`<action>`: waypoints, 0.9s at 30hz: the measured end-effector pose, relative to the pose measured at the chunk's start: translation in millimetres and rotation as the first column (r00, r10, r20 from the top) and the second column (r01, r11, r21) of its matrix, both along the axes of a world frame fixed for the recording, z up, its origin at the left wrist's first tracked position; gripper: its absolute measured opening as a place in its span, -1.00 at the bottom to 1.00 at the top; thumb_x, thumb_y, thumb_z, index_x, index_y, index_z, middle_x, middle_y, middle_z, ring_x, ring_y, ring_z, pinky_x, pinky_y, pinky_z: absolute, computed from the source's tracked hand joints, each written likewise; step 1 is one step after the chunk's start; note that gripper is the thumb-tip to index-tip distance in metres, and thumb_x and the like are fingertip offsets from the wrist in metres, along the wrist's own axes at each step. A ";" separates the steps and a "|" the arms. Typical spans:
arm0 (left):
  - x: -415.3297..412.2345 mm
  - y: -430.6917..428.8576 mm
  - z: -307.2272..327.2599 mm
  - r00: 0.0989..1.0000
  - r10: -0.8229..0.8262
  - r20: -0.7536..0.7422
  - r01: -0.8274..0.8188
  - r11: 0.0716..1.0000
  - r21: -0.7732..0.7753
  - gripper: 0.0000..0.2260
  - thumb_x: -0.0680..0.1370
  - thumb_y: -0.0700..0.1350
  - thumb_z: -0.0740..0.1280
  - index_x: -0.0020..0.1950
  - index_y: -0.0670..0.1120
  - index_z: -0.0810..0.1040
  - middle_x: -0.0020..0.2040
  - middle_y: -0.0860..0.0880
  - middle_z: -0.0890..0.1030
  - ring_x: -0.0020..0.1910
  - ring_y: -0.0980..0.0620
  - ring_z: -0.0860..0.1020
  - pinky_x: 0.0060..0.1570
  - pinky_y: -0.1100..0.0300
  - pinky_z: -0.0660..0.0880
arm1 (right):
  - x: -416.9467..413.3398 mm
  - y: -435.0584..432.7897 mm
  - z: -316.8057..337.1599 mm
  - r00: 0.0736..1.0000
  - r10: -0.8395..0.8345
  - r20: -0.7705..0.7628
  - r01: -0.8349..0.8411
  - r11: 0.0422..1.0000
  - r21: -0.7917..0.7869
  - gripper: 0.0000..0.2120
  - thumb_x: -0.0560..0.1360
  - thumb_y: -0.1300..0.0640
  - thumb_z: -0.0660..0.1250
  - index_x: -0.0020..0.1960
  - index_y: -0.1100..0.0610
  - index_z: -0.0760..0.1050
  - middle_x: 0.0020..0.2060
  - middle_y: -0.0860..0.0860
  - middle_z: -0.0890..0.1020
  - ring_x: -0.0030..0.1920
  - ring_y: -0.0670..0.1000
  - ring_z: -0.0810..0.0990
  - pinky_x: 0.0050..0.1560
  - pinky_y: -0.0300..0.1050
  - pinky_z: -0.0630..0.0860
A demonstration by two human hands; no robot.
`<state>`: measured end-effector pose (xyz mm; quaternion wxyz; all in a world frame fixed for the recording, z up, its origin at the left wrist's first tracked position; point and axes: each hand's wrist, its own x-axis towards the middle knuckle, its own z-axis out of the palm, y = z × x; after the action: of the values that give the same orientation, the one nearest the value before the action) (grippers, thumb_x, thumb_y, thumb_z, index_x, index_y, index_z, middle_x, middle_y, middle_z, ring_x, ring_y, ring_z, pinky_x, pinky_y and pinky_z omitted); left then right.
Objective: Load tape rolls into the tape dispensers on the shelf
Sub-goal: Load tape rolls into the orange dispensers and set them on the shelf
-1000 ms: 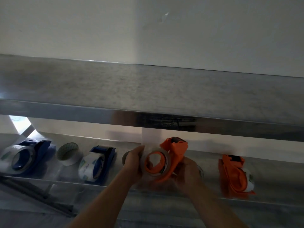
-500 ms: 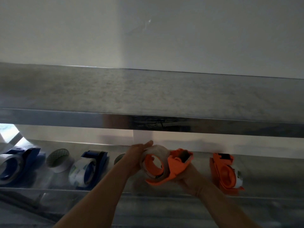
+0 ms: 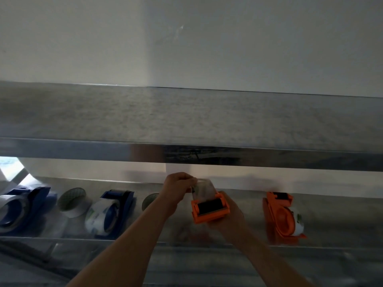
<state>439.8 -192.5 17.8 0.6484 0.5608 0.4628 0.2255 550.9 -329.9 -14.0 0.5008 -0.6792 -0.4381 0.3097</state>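
Orange plastic fills my right hand [image 3: 224,216]: it is clamped from below around the orange plastic tape dispenser [image 3: 210,210], whose black roller faces me. My left hand [image 3: 176,190] is closed, fingertips pinched on the loose end of the clear tape roll [image 3: 204,189] seated in that dispenser; both are held just above the lower steel shelf [image 3: 207,244], near its middle.

I judge the dispenser light and stiff, safe to grip by its body, while the tape film is thin, slippery on one face and sticky on the other, so it should be taken only at the very edge and kept taut, or it may fold onto itself.

Outward, a second orange dispenser with a roll [image 3: 284,216] stands well to the right. To the left lie a loose roll [image 3: 150,200] half hidden by my wrist, a blue dispenser with a roll [image 3: 112,214], another loose roll [image 3: 72,201] and a further blue dispenser [image 3: 22,208].

Half a second ago the dispenser lay side-on with its round hub showing; now it is turned end-on, and my left hand has shifted from the roll's rim to its top.
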 end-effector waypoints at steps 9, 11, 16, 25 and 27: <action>9.7 -5.2 14.2 0.996 0.007 0.094 -0.017 0.994 0.109 -0.87 0.56 -0.25 0.33 -0.16 -0.18 0.64 -0.16 -0.16 0.68 -0.19 0.00 0.61 -0.26 0.26 0.46 | 0.8 -0.4 -7.6 0.970 -0.026 -0.243 0.012 0.998 -0.059 -0.49 0.19 0.11 0.61 0.07 0.12 0.51 -0.12 0.08 0.70 -0.06 0.11 0.69 0.00 0.18 0.63; 14.9 -6.1 22.1 0.969 0.022 0.247 -0.042 0.996 0.079 -0.85 0.58 -0.28 0.29 -0.12 -0.19 0.63 -0.20 -0.15 0.69 -0.22 -0.04 0.64 -0.30 0.26 0.52 | 4.0 -0.5 -13.4 0.984 -0.052 -0.169 0.039 0.996 -0.082 -0.49 0.14 0.27 0.52 0.07 0.08 0.52 -0.12 0.07 0.69 -0.08 0.08 0.68 0.00 0.22 0.62; 13.6 -5.3 19.0 0.936 0.046 0.348 -0.047 0.999 -0.004 -0.81 0.62 -0.18 0.26 0.05 -0.29 0.57 -0.16 -0.26 0.67 -0.24 -0.11 0.65 -0.22 0.17 0.59 | 0.9 3.9 -9.9 0.978 -0.065 -0.196 0.062 0.998 -0.019 -0.39 0.00 0.05 0.49 0.05 0.09 0.54 -0.17 0.06 0.69 -0.12 0.09 0.67 -0.05 0.07 0.63; 3.4 -16.5 23.8 0.889 -0.084 0.449 0.046 0.994 0.095 -0.73 0.65 -0.22 0.17 0.00 -0.42 0.54 -0.25 -0.25 0.64 -0.26 -0.20 0.65 -0.16 0.09 0.59 | -0.2 8.9 -7.4 0.937 -0.030 -0.347 0.043 0.999 0.029 -0.46 0.07 0.40 0.40 0.02 0.08 0.55 -0.20 0.09 0.70 -0.13 0.16 0.68 -0.11 0.15 0.64; 2.7 -17.8 26.0 0.889 -0.091 0.448 0.049 0.993 0.104 -0.73 0.64 -0.22 0.17 -0.01 -0.43 0.53 -0.25 -0.26 0.63 -0.27 -0.21 0.64 -0.15 0.06 0.60 | 1.1 9.0 -8.7 0.942 -0.009 -0.336 0.019 0.999 0.028 -0.46 0.08 0.42 0.41 0.03 0.10 0.54 -0.24 0.01 0.70 -0.20 0.00 0.67 -0.23 -0.08 0.65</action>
<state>442.4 -210.3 43.9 0.7200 0.5379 0.2685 0.3467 552.0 -320.9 -22.7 0.5809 -0.6117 -0.3462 0.4105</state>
